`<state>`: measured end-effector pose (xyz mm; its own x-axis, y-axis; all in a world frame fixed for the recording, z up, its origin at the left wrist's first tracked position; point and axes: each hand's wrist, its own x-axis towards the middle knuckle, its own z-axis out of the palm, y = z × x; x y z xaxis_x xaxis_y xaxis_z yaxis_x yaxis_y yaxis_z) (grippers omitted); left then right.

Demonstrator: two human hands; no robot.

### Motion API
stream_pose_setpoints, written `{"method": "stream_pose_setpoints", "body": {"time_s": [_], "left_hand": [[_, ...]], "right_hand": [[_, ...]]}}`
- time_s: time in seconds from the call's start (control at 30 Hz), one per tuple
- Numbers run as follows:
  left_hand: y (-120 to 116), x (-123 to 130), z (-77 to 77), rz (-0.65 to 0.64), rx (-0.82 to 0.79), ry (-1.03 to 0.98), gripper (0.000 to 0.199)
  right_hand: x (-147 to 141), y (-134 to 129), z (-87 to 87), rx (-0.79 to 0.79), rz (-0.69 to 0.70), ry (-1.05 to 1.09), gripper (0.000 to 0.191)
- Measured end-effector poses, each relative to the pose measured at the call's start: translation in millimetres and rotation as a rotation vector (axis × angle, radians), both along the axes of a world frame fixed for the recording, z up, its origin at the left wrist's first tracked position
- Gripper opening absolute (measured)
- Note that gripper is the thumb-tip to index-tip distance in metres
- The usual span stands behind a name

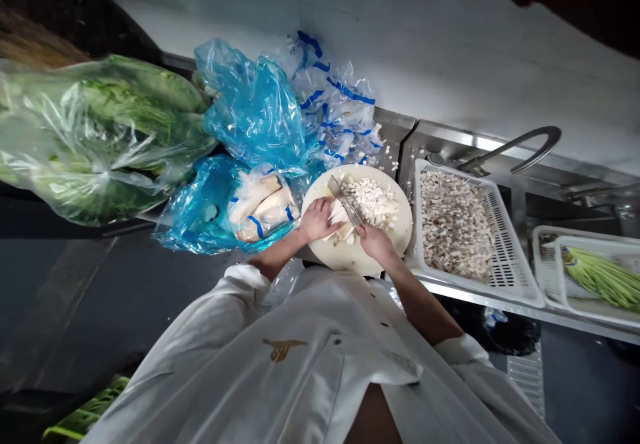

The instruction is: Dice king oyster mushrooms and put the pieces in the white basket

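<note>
While my right hand point(376, 243) is gripping steel knife point(346, 204), left hand point(319, 219) is clasping soft-looking white strips point(339, 213) topside, near left edge of round cream board point(335, 255).

White jacket point(320, 364), sleeves ending near the elbows, brown emblem, apparently stitched, at lower centre of frame.

Knife and pale food on round board

Knife point(346, 203): broad metal blade, slanted across board, far end toward upper left; held in right hand point(376, 243). Pale strips point(340, 213): bunched left of blade, under left hand point(318, 220). Chopped pieces point(374, 200): small, off-white, loosely heaped right of blade. Board point(350, 256): round, thick, cream-coloured, lying flat.
</note>
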<state>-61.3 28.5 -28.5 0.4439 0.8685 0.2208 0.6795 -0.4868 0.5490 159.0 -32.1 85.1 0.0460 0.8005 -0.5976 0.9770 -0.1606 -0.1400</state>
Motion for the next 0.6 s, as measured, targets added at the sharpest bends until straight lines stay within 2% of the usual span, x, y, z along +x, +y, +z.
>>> {"method": "stream_pose_setpoints", "body": {"time_s": [0.07, 0.17, 0.27, 0.4, 0.5, 0.6], "left_hand": [[4, -10, 6.2, -0.02, 0.003, -0.027, 0.081], [6, -22, 7.5, -0.118, 0.016, -0.049, 0.067], [8, -23, -1.2, -0.203, 0.019, -0.057, 0.051], [11, -21, -6.7, -0.192, 0.018, -0.085, 0.048], [14, -27, 0.1, -0.224, 0.013, -0.071, 0.048], [14, -33, 2.8, -0.251, 0.02, -0.059, 0.046]], "right_hand": [[5, -4, 8.8, 0.009, 0.005, -0.017, 0.05], [12, -20, 20.5, 0.038, 0.012, -0.038, 0.051], [4, -30, 17.1, 0.01, 0.014, -0.034, 0.05], [-18, -17, 3.9, -0.022, -0.035, -0.03, 0.049], [-18, -9, 9.5, 0.015, -0.032, -0.026, 0.05], [-13, -21, 19.7, 0.028, -0.028, -0.051, 0.052]]}}
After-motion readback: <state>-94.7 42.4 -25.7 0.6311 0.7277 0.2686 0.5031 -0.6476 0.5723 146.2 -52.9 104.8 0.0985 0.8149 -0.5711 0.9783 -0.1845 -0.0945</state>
